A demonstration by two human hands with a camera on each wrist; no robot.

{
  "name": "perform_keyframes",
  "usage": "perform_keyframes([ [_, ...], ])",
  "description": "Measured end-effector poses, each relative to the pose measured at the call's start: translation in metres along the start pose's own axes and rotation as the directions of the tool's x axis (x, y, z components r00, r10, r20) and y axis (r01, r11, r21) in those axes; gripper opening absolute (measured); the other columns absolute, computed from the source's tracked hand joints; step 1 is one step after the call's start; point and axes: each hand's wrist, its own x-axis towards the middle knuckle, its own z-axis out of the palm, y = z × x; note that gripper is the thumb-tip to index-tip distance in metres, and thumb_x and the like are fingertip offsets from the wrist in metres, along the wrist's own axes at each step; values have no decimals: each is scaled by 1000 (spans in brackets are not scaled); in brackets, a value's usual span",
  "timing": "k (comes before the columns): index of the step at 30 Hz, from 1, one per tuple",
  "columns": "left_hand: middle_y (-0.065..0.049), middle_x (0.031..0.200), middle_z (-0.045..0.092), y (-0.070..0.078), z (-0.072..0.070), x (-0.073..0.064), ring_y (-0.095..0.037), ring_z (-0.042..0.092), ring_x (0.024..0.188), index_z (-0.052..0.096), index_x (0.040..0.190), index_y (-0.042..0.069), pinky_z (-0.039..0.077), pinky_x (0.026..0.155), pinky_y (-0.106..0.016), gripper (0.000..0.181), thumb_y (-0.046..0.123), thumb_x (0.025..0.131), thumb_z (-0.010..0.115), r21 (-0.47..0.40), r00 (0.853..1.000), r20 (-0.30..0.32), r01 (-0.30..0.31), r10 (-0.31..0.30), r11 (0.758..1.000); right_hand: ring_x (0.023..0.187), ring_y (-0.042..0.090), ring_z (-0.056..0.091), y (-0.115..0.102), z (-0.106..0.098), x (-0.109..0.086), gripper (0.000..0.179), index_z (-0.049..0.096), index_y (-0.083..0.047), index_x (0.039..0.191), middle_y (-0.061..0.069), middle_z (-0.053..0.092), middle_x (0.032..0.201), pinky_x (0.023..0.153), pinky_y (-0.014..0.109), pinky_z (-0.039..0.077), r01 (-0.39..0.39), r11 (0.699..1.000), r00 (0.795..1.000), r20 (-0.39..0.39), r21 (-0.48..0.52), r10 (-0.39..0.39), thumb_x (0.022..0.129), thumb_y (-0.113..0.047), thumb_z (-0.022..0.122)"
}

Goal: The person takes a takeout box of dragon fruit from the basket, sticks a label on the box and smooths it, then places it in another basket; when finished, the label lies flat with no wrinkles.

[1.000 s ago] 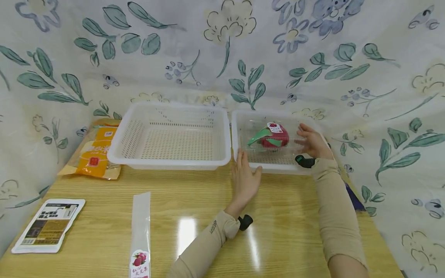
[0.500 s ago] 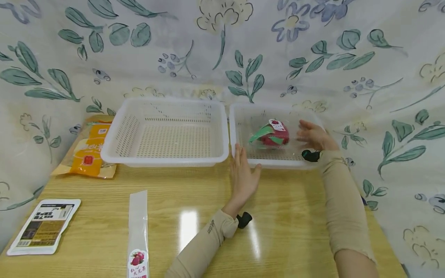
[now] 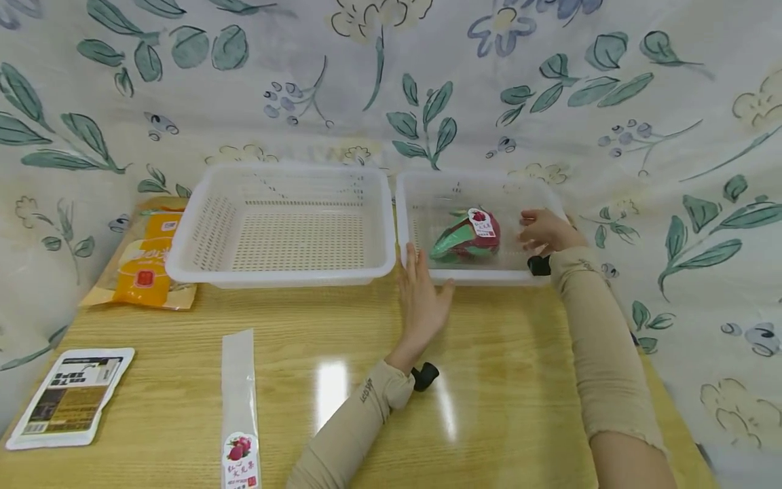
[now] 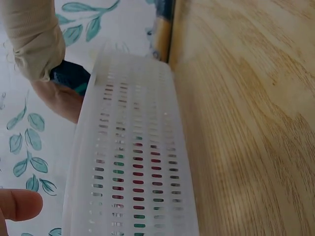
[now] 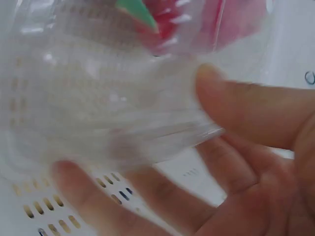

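A red dragon fruit (image 3: 482,238) with green leaf tips and a white label sits in clear plastic packaging (image 5: 123,98) inside the right white basket (image 3: 476,275). My right hand (image 3: 552,232) reaches into the basket's right side. In the right wrist view its thumb lies over the end of the clear plastic and its fingers pass beneath, pinching it. My left hand (image 3: 424,302) has its fingers extended, fingertips at the basket's front left corner and thumb spread aside. The left wrist view shows that basket's slotted wall (image 4: 133,162), the red and green fruit showing through.
A larger white basket (image 3: 281,277) stands to the left, beside the right one. An orange-and-clear food packet (image 3: 143,261) lies at its left. Nearer on the wooden table (image 3: 489,407) are a white-edged pouch (image 3: 70,397) and a narrow clear bag (image 3: 239,387) with a dragon fruit label.
The dragon fruit has turned slightly in the basket, its label now tilted more. My right fingers have drawn in at the packaging. My left hand stays at the basket corner. The head view has shifted.
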Motion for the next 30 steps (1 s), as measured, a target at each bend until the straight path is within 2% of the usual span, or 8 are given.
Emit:
perform_keyframes([
  [4,-12,164,2,2,-6,-1,-39,16,148,25,150,-4,10,119,-61,75,25,92,61,-5,1000,4,-5,5,1000,136,49,35,-8,1,-1,76,-1,0,154,26,13,159,107,63,36,-39,997,999,-41,-60,36,97,-8,49],
  [9,-11,165,-1,4,-10,-2,-36,13,149,23,151,-3,8,120,-60,75,26,93,60,-8,999,34,6,-6,1000,135,51,35,-12,5,-4,74,4,-1,154,29,22,156,98,62,46,-41,997,995,-98,-63,34,96,-9,50],
  [12,-10,164,-2,4,-13,-2,-37,7,150,23,151,-3,7,120,-60,74,26,93,59,-14,998,58,13,-13,1000,134,49,38,-14,9,-7,71,11,0,154,30,31,152,90,57,53,-36,996,989,-149,-87,23,96,-11,51],
  [16,-10,164,-3,5,-18,-3,-39,1,150,22,152,-3,8,119,-62,74,26,93,58,5,995,95,16,-16,1000,125,47,47,-17,16,-12,64,25,1,151,32,40,144,76,49,58,-34,981,972,-234,-189,-11,95,-14,53],
  [22,-17,163,2,7,-30,-3,-45,4,148,22,151,-5,15,118,-62,74,29,94,57,118,985,175,-12,-9,993,118,46,54,-29,26,-26,52,42,4,141,31,50,136,90,54,51,-28,881,934,-327,-472,-145,97,-21,49],
  [24,-19,163,4,9,-37,-2,-46,7,148,22,150,-6,17,118,-61,74,32,96,55,171,974,225,-31,-9,985,120,46,52,-36,30,-36,51,43,2,141,29,51,137,94,58,47,-32,851,924,-340,-525,-176,98,-25,47],
  [26,-20,162,8,12,-46,0,-46,11,147,24,150,-6,22,117,-59,74,36,97,53,239,962,274,-59,-9,969,117,46,55,-43,36,-47,50,45,0,140,27,53,136,90,58,48,-7,827,911,-345,-561,-226,99,-27,47],
  [30,-18,161,17,18,-64,0,-41,25,145,29,149,-3,34,113,-55,72,42,98,50,347,932,362,-114,-21,931,111,44,60,-53,53,-73,47,49,0,138,26,57,132,86,55,50,100,775,883,-303,-625,-359,100,-28,48],
])
